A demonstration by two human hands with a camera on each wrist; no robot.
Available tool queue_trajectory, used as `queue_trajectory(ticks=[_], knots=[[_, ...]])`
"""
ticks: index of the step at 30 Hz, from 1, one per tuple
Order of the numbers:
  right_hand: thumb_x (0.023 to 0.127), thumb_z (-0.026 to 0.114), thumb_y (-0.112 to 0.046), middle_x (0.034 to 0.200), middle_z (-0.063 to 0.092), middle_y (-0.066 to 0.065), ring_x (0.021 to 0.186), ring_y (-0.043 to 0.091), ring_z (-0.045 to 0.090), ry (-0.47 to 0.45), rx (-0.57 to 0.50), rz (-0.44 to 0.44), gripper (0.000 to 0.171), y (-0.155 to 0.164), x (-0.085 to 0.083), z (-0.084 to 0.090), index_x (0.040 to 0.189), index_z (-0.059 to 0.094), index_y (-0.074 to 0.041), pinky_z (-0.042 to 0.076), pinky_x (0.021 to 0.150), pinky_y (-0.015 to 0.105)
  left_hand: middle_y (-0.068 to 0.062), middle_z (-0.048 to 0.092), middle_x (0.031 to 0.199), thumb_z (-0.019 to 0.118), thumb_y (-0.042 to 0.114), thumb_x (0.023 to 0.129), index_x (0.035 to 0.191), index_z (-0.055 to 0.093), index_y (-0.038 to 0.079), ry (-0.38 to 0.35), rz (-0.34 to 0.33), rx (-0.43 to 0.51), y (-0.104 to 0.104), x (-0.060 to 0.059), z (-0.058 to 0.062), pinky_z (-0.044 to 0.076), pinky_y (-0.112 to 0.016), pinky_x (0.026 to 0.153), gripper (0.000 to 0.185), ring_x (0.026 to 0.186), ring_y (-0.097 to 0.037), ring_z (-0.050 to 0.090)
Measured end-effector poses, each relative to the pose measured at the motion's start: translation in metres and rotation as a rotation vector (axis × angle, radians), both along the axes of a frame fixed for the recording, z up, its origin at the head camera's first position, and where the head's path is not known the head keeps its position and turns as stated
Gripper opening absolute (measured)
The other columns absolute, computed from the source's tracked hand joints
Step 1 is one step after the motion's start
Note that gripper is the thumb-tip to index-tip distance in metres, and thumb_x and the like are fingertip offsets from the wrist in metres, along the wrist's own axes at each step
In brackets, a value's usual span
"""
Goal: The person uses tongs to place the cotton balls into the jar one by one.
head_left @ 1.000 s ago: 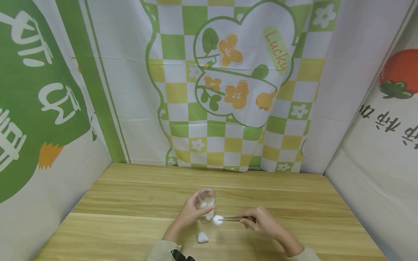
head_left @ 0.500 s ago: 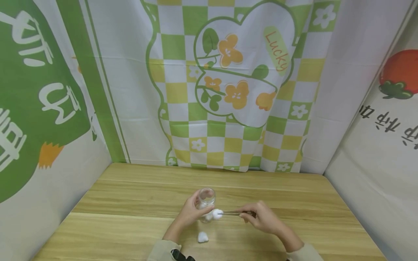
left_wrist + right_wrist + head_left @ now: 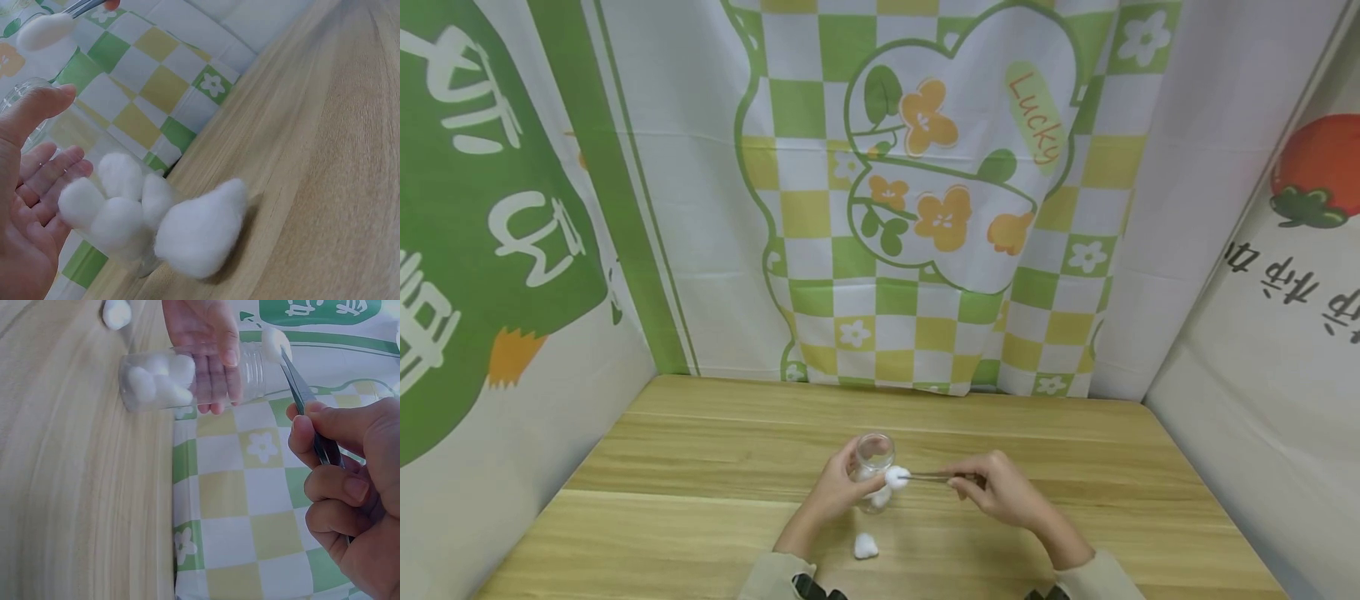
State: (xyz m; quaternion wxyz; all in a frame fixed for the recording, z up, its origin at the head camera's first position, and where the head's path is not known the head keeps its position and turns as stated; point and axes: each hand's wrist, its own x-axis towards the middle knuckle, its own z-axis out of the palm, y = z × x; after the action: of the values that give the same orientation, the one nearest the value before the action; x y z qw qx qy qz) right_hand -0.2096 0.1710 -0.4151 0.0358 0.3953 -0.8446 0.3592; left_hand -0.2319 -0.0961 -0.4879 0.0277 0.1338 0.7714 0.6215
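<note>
My left hand (image 3: 842, 485) holds a clear jar (image 3: 876, 451) upright, its thumb across the near side and its fingers behind. Several cotton balls (image 3: 161, 380) lie in the bottom of that jar, as the right wrist view shows. Between thumb and fingers my right hand (image 3: 1003, 492) pinches metal tweezers (image 3: 300, 384). At the tweezers' tips is one cotton ball (image 3: 275, 345), just beyond the jar's open mouth in the right wrist view. Another cotton ball (image 3: 866, 546) rests on the table in front of the jar, and it looms large in the left wrist view.
The wooden table (image 3: 715, 442) runs back to a hanging checkered cloth (image 3: 925, 350). Printed cloth walls rise at the left (image 3: 497, 250) and right (image 3: 1285, 350) of the table.
My right hand has raised the tweezers and their cotton ball along the jar's side toward its mouth. The left hand, the jar and the cotton ball on the table stay in place.
</note>
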Motion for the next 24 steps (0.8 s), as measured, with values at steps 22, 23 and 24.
queue_trajectory(ticks=[22, 23, 24], knots=[[0.091, 0.062, -0.003, 0.064, 0.067, 0.011, 0.051, -0.012, 0.036, 0.051, -0.058, -0.044, 0.017, -0.009, -0.015, 0.005, 0.102, 0.072, 0.004, 0.035, 0.042, 0.007, -0.015, 0.048, 0.146, 0.075, 0.029, 0.083, 0.140, 0.046, 0.015, 0.009, -0.026, -0.015, 0.000, 0.000, 0.000, 0.025, -0.067, 0.116, 0.065, 0.142, -0.047, 0.033], [0.091, 0.062, -0.003, 0.064, 0.066, 0.011, 0.051, -0.012, 0.035, 0.055, -0.059, -0.045, 0.017, -0.009, -0.015, 0.004, 0.102, 0.072, 0.004, 0.035, 0.042, 0.007, -0.015, 0.048, 0.146, 0.075, 0.029, 0.083, 0.140, 0.046, 0.016, 0.009, -0.025, -0.015, 0.000, 0.000, -0.001, 0.026, -0.067, 0.116, 0.065, 0.142, -0.048, 0.033], [0.091, 0.062, -0.003, 0.064, 0.066, 0.011, 0.051, -0.012, 0.035, 0.059, -0.061, -0.046, 0.017, -0.010, -0.016, 0.004, 0.102, 0.072, 0.004, 0.035, 0.041, 0.007, -0.015, 0.048, 0.146, 0.075, 0.029, 0.083, 0.139, 0.047, 0.016, 0.010, -0.025, -0.016, 0.000, 0.000, -0.001, 0.026, -0.068, 0.115, 0.065, 0.142, -0.048, 0.033]])
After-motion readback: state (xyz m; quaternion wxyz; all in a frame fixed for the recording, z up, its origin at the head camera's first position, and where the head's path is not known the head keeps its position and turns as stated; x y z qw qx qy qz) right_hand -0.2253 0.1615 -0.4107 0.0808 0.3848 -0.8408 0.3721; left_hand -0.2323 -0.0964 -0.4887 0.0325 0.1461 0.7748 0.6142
